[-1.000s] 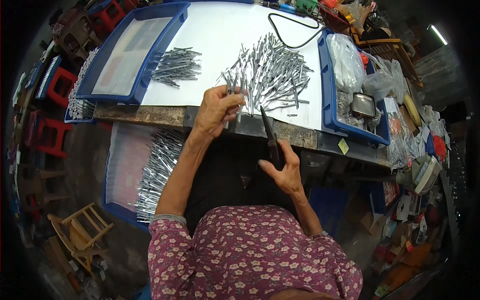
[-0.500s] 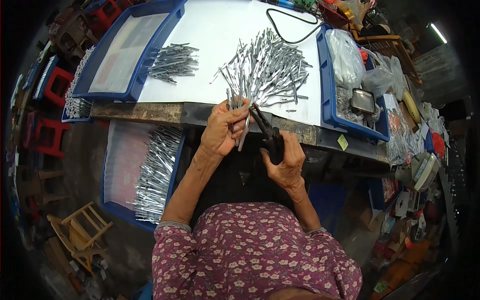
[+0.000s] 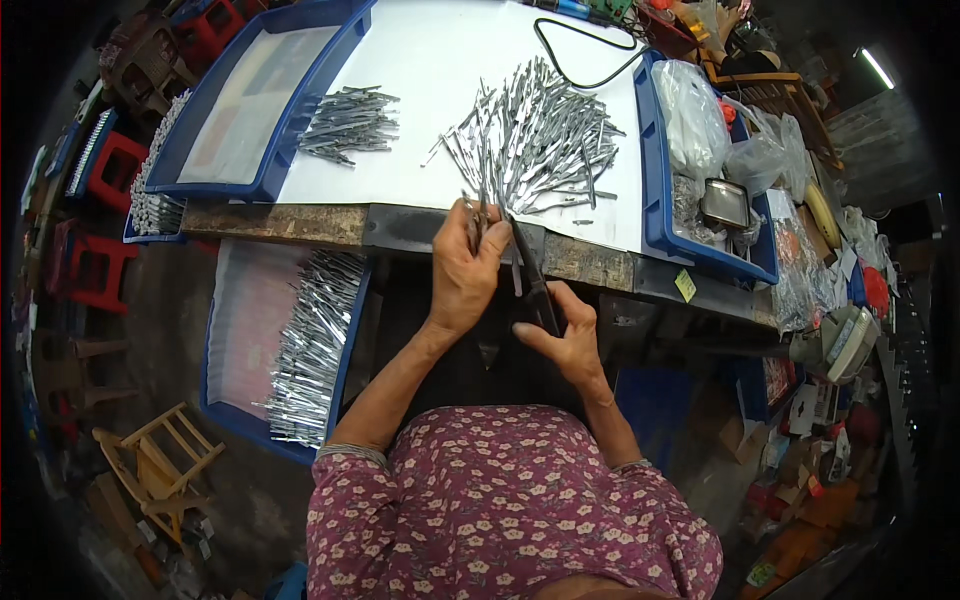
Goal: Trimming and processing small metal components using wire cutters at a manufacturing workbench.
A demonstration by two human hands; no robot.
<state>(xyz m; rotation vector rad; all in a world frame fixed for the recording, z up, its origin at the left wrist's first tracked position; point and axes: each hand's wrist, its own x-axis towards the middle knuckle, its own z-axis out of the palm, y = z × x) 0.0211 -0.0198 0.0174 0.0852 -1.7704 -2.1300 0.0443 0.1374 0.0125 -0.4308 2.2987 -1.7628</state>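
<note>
My left hand (image 3: pixel 464 278) is closed round a few thin metal strips (image 3: pixel 473 228) at the table's near edge. In my right hand (image 3: pixel 570 342) are dark-handled pliers (image 3: pixel 537 288), their jaws pointing up beside the left hand's fingers. Whether the jaws grip a strip cannot be made out. Just beyond both hands, a large fanned pile of silvery metal strips (image 3: pixel 545 140) lies on the white tabletop (image 3: pixel 420 60). Farther left lies a smaller heap of strips (image 3: pixel 350 122).
A blue tray (image 3: pixel 268 180) stands at the table's left. Another blue tray (image 3: pixel 645 150), holding plastic bags and a metal tin (image 3: pixel 725 201), stands at right. Below the table's left side, a third tray (image 3: pixel 212 385) holds many strips. A black cord loop (image 3: pixel 570 75) lies at the back.
My left hand has turned and shifted slightly right, its fingers now curled away over the strips. The pliers stand more upright, and my right hand has moved slightly down and left.
</note>
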